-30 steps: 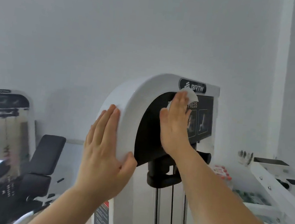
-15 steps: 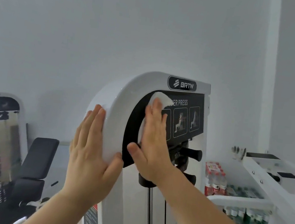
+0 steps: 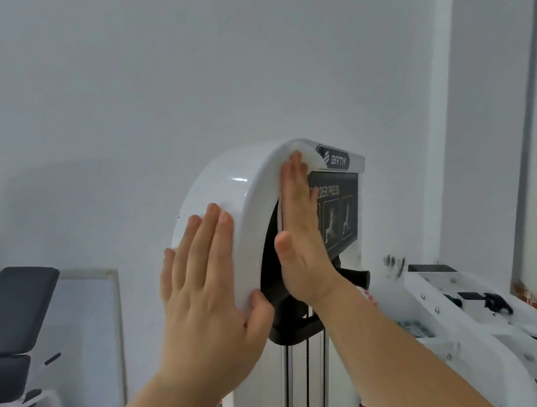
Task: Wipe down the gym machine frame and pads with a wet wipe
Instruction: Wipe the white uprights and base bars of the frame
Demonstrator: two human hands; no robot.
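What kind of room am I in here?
Probably a gym or fitness room: a white weight machine with a black panel reading PRESS above exercise figures, a black padded bench at left, another white machine frame at right.

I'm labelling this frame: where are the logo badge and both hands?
logo badge [image 3: 334, 160]: head view, on lettering
left hand [image 3: 213, 297]: head view, back of hand
right hand [image 3: 303, 240]: head view, back of hand

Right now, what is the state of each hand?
Left hand: open, flat on the white machine frame.
Right hand: open, pressing the wet wipe against it.
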